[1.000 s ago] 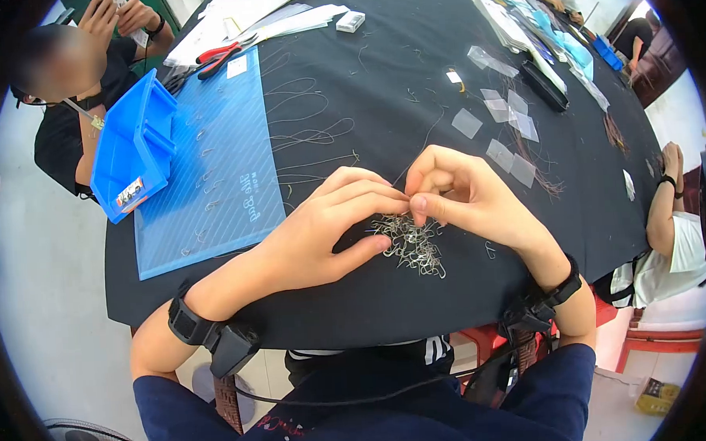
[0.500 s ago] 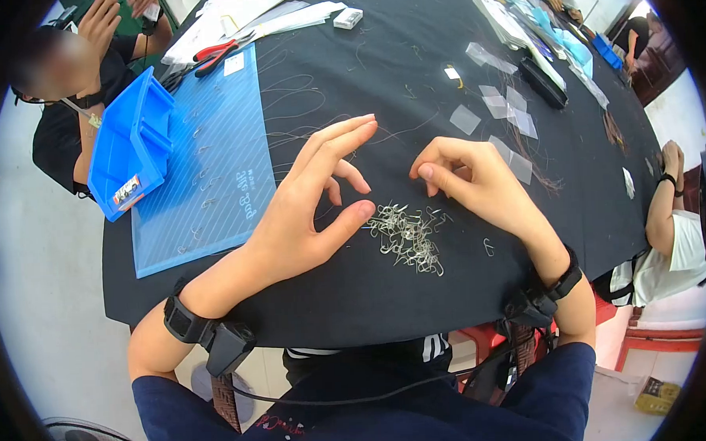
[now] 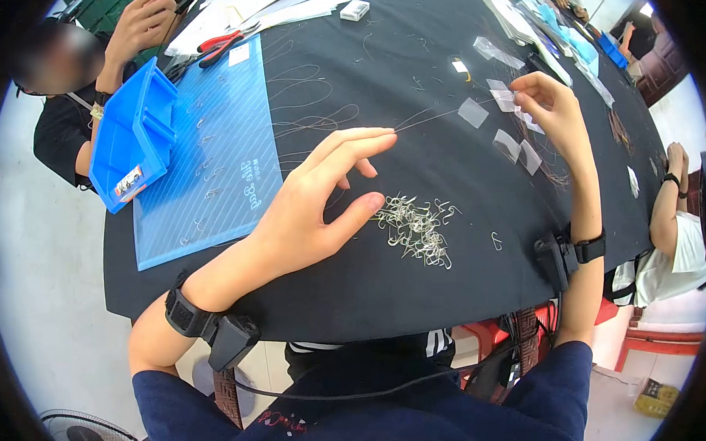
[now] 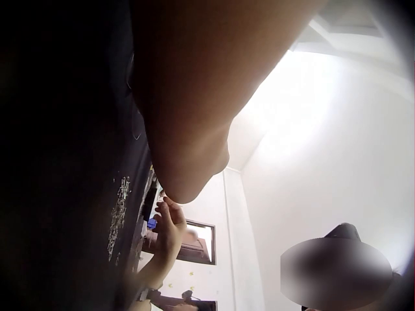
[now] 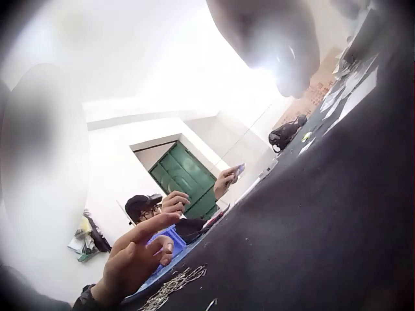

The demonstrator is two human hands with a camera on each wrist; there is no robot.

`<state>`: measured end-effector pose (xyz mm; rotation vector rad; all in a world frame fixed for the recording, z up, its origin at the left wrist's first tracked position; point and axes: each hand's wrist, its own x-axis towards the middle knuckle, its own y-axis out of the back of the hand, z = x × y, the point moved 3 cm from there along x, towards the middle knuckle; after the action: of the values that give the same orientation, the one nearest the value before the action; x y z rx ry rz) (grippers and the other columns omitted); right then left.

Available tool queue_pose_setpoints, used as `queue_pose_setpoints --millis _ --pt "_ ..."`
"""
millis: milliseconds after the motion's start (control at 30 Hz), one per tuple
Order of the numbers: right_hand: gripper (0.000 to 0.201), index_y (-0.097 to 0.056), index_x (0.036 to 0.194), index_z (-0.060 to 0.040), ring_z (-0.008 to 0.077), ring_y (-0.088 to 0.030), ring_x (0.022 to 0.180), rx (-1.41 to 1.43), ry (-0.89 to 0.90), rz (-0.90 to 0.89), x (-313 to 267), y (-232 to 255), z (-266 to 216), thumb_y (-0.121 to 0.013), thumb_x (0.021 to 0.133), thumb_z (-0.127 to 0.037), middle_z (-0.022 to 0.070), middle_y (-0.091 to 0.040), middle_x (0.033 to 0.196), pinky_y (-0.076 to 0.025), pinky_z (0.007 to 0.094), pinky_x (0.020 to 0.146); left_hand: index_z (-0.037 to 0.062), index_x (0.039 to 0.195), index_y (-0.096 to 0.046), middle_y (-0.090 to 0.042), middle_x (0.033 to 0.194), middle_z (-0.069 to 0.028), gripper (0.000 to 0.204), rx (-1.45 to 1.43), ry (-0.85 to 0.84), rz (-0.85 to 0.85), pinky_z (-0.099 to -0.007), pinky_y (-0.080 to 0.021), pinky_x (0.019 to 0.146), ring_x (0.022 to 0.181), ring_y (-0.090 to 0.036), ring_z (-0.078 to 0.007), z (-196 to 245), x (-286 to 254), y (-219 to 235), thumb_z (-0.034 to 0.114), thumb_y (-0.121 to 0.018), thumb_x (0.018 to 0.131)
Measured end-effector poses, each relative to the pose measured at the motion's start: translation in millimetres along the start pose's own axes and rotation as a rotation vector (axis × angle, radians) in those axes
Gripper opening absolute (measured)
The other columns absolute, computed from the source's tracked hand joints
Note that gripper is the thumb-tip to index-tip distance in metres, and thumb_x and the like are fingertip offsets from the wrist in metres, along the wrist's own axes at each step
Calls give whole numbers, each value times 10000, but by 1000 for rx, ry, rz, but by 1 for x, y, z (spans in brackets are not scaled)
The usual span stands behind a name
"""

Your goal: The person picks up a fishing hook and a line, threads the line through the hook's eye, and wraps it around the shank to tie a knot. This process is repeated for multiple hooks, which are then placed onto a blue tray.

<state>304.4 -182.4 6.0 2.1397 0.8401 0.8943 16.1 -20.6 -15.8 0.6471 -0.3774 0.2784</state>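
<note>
My left hand (image 3: 312, 187) hovers left of a pile of small metal fishing hooks (image 3: 418, 232), index and middle fingers stretched out, thumb apart from them. At its fingertips, thin fishing line (image 3: 443, 119) stretches across to my right hand (image 3: 557, 117), raised over the right side of the table. Right thumb and index finger pinch that line, close above some clear plastic squares. The left hand (image 5: 133, 259) shows beyond the hooks (image 5: 174, 288) in the right wrist view. In the left wrist view the right hand (image 4: 167, 236) is partly hidden behind the left forearm.
A blue mat (image 3: 209, 171) with hooks laid in a row lies left, under a blue bin (image 3: 133, 143) and red-handled pliers (image 3: 221, 49). Looped lines (image 3: 309, 116) trail off its edge. One loose hook (image 3: 496, 241) lies right of the pile. Other people sit around.
My hands were together over the hooks, then parted. The right hand has swung up and right, drawing line with it; the left stays left of the pile, its fingers slightly lower.
</note>
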Motion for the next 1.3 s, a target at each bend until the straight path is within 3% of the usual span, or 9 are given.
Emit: queue_pose_setpoints --millis 367,567,667,867,1300 --pt "216 -651 1024 -9 70 -621 742 232 -69 -130 1 1 3 -630 845 -129 56 -710 855 -457 209 622 47 1287 -502 -509 1302 -112 487 1 33 -29 -259 -445 735 939 -568 -160 0 -1 -2 -15 -595 813" --pt "220 -666 1031 -12 107 -663 815 224 -82 -120 -2 -2 -1 -634 843 -121 71 -710 893 -500 240 735 52 1288 -504 -508 1307 -114 490 -6 24 -37 -262 -454 731 931 -572 -161 -1 -1 -3 -18 -599 813" --pt "197 -682 1005 -21 131 -675 865 144 -20 -128 1 -2 8 -633 835 -108 74 -710 907 -508 270 793 54 1285 -507 -509 1306 -113 490 3 30 -44 -262 -454 729 927 -574 -162 -1 -2 -3 -19 -601 810" --pt "197 -685 1001 -25 146 -684 856 -54 -17 -75 0 -2 7 -642 814 -71 87 -712 896 -510 276 786 53 1270 -523 -513 1302 -112 473 -3 39 -43 -263 -455 732 928 -575 -163 0 -1 -3 -19 -604 809" --pt "190 -677 990 -13 155 -686 808 -70 -76 -50 -1 -4 5 -601 819 -49 101 -709 840 -514 279 741 58 1247 -541 -537 1274 -109 449 23 11 -50 -267 -464 736 932 -580 -164 -1 -2 -4 -20 -602 809"
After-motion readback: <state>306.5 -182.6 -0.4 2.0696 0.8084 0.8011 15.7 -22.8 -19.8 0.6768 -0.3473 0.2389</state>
